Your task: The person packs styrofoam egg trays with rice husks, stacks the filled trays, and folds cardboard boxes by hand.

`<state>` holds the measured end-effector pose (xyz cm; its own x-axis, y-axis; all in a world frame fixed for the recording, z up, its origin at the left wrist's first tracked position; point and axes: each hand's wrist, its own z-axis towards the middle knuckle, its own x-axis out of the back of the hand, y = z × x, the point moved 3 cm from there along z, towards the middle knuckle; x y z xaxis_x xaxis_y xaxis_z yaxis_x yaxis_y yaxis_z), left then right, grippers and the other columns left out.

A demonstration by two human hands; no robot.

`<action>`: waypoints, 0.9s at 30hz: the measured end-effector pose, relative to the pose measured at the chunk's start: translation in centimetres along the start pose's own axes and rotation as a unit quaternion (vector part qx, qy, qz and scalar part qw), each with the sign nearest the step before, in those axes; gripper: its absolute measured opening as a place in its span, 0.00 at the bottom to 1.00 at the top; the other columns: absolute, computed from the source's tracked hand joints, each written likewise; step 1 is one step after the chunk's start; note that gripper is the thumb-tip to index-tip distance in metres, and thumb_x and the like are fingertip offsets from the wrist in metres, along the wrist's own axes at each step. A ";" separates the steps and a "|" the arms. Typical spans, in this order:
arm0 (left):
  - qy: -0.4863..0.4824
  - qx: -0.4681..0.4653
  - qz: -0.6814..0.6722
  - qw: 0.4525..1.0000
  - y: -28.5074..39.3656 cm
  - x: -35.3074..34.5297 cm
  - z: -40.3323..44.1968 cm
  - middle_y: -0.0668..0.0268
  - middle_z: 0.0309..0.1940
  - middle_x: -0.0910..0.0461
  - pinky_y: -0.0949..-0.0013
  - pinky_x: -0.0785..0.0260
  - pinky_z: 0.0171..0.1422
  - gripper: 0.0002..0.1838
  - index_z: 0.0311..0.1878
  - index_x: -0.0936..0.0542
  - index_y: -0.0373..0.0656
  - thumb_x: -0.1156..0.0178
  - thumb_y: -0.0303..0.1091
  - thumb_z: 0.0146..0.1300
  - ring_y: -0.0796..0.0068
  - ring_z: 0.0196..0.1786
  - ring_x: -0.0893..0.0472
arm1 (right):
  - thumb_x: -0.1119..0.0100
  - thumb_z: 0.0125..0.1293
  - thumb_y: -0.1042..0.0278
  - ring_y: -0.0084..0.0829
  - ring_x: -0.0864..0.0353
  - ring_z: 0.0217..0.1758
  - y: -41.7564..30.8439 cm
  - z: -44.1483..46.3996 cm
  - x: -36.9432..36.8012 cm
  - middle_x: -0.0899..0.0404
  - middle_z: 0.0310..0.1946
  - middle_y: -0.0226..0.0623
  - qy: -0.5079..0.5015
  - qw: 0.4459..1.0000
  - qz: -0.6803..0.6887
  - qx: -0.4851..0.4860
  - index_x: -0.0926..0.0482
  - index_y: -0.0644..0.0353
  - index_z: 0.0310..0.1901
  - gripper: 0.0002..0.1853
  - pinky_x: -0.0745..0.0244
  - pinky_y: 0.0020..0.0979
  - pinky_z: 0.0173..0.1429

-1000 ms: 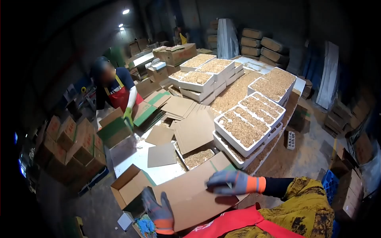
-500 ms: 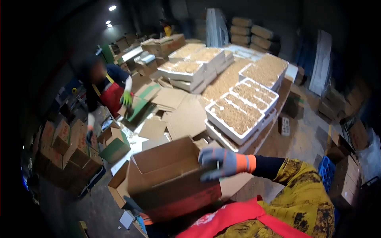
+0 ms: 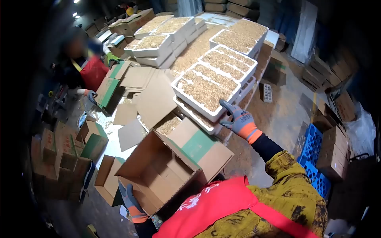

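My left hand (image 3: 131,201), in a grey and orange glove, grips the near left edge of an open cardboard box (image 3: 158,174). The box tilts toward me against my red apron, its bare inside showing. My right hand (image 3: 240,122), gloved alike, is at the near right corner of a white foam tray (image 3: 216,114), fingers apart. Whether it bears on the rim, I cannot tell. Pale brown, grain-like material fills the tray in sections divided by white strips. Another foam tray (image 3: 194,119) lies underneath it.
Flat cardboard sheets (image 3: 156,95) overlap on the table, left of the trays. More filled foam trays (image 3: 152,47) are stacked farther back. Across the table, a co-worker (image 3: 93,73) handles a green-banded carton (image 3: 111,89). Blue plastic crates (image 3: 311,152) stand on the right.
My right hand has left the cardboard box and moved to the foam tray's corner. The box has tipped so its inside faces me, and my left hand has come into clearer view on its edge.
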<state>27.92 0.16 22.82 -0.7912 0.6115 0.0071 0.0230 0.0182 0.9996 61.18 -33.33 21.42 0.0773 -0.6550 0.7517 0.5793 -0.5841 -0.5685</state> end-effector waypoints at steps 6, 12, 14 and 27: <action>0.009 -0.018 0.028 0.999 -2.0 2.9 1.2 0.56 0.60 0.33 0.68 0.37 0.61 0.31 0.68 0.41 0.36 0.48 0.36 0.63 0.66 0.56 0.29 | 0.36 0.53 0.66 0.43 0.23 0.47 1.4 2.1 0.7 0.24 0.49 0.41 -0.047 0.998 0.051 -0.006 0.33 0.52 0.59 0.30 0.28 0.36 0.51; 0.025 -0.011 0.032 0.999 -2.7 2.4 0.8 0.55 0.58 0.31 0.67 0.35 0.59 0.31 0.68 0.41 0.37 0.48 0.38 0.63 0.64 0.54 0.28 | 0.36 0.54 0.64 0.45 0.24 0.50 3.6 2.8 0.0 0.25 0.51 0.43 -0.045 0.998 0.007 0.033 0.31 0.51 0.58 0.28 0.28 0.36 0.53; 0.006 -0.019 0.023 1.000 -3.3 3.4 1.5 0.55 0.58 0.31 0.67 0.35 0.59 0.32 0.68 0.41 0.38 0.48 0.39 0.63 0.63 0.54 0.28 | 0.37 0.54 0.65 0.45 0.24 0.51 3.1 2.1 1.3 0.25 0.51 0.43 -0.061 0.998 0.036 -0.002 0.29 0.51 0.57 0.27 0.29 0.36 0.55; -0.002 -0.009 0.003 1.000 -2.7 2.6 1.6 0.56 0.59 0.32 0.65 0.36 0.61 0.32 0.68 0.41 0.37 0.48 0.40 0.63 0.63 0.56 0.28 | 0.26 0.49 0.68 0.33 0.27 0.55 2.6 1.2 -1.4 0.30 0.55 0.42 0.180 0.782 0.568 -0.181 0.47 0.62 0.65 0.46 0.28 0.32 0.54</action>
<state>26.79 2.93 20.06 -0.7884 0.6150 0.0128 0.0163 0.0001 0.9999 63.58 -33.37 19.30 0.1037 -0.9043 -0.4141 0.0301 0.4191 -0.9075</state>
